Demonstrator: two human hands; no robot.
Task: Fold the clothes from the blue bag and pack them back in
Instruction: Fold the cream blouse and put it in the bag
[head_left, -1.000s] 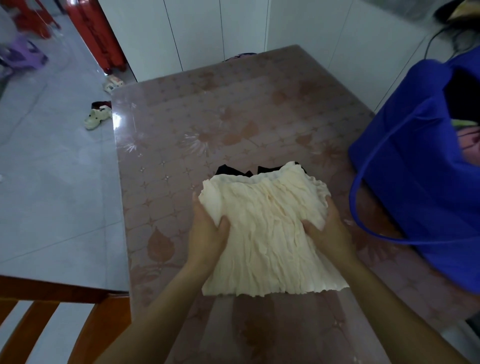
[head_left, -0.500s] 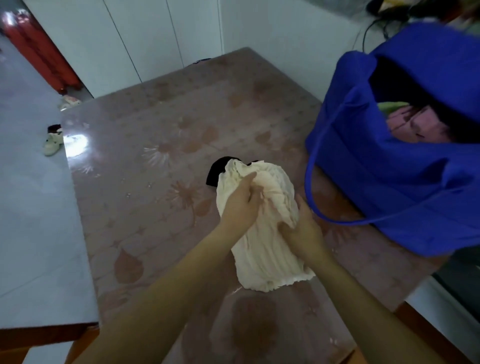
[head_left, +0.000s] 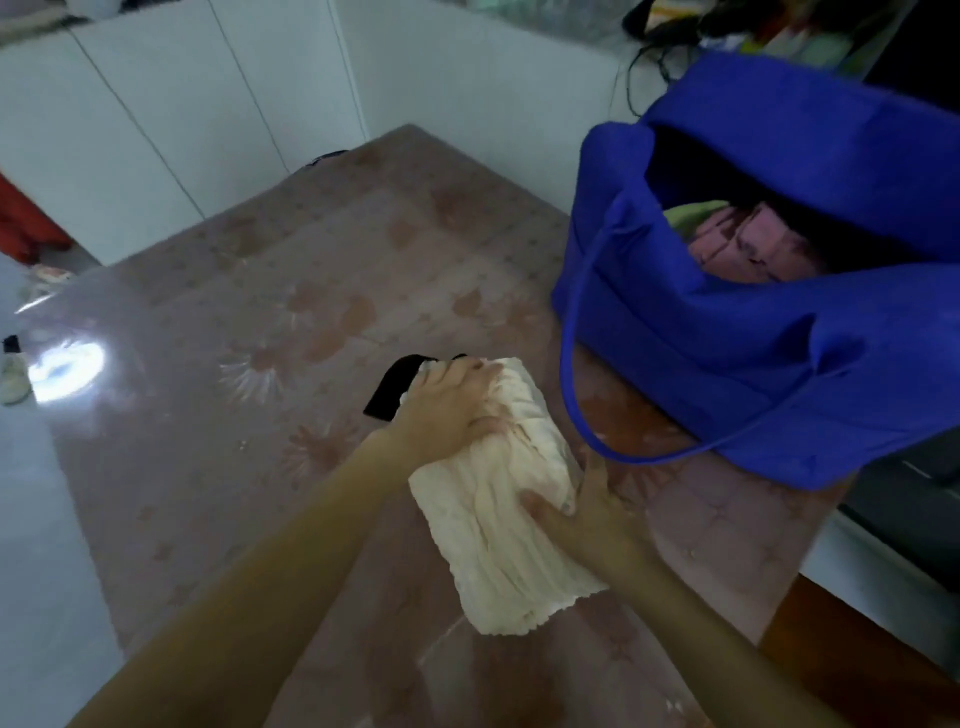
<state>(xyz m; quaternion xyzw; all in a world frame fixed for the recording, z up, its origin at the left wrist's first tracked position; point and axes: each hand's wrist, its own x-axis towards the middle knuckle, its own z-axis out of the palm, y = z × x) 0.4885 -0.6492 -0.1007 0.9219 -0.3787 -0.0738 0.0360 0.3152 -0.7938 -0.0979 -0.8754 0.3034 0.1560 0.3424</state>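
Since 1 s ago the cream garment (head_left: 498, 519) is narrowed from a wide spread sheet to 1 long folded bundle. The fold is judged nearly done, with packing next. The bundle is laid on the table (head_left: 234, 338) just left of the blue bag (head_left: 727, 353), near its loop handle, not inside. The left hand (head_left: 449, 410) is pressed flat on the bundle's far end, beside a black piece (head_left: 389, 389). The right hand (head_left: 587, 512) is set at the bag-side edge, thumb on top, fingers straight alongside.
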